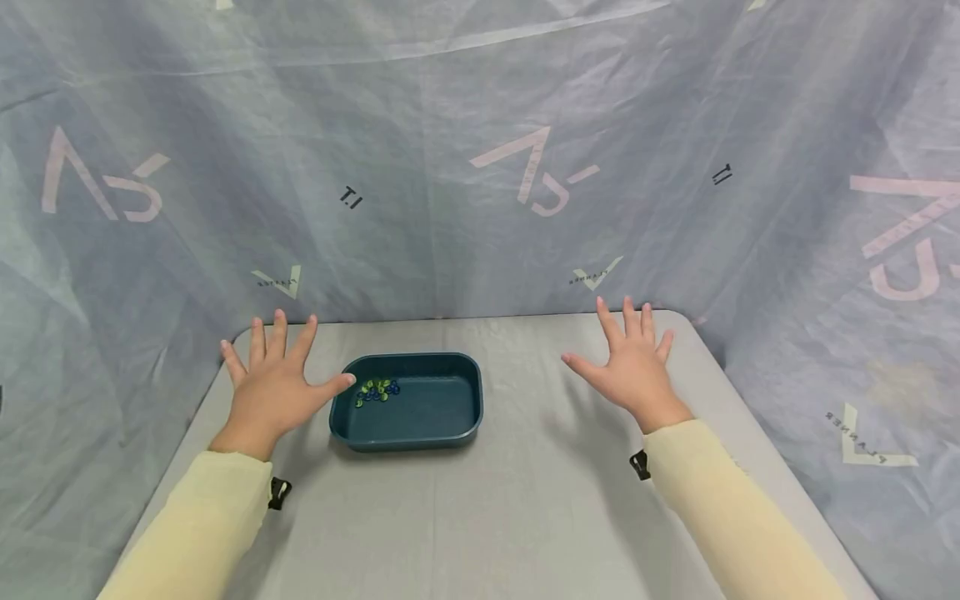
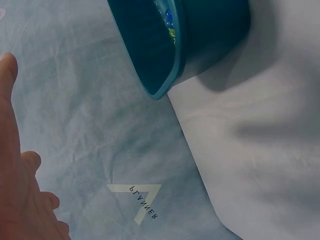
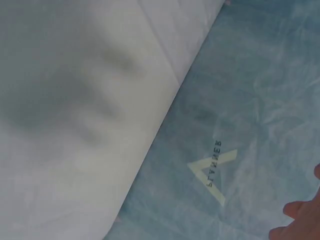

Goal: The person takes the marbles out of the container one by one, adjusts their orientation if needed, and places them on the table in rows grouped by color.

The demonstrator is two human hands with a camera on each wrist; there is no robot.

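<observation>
A dark teal rectangular tray stands on the table, left of the middle. Small shiny blue and green-yellow pieces lie in its left part; they look like glass beads, too small to be sure. My left hand hovers at the tray's left, fingers spread, its thumb near the tray's left rim in the head view. Farther right, my right hand is held over the table with fingers spread, holding nothing. The left wrist view shows one end of the tray and part of the left hand. Fingers of the right hand edge into the right wrist view.
A pale cloth covers the table, which has rounded far corners. Grey-blue printed curtains hang behind it and along both sides. Each cream sleeve has a small black clip-like piece at the wrist.
</observation>
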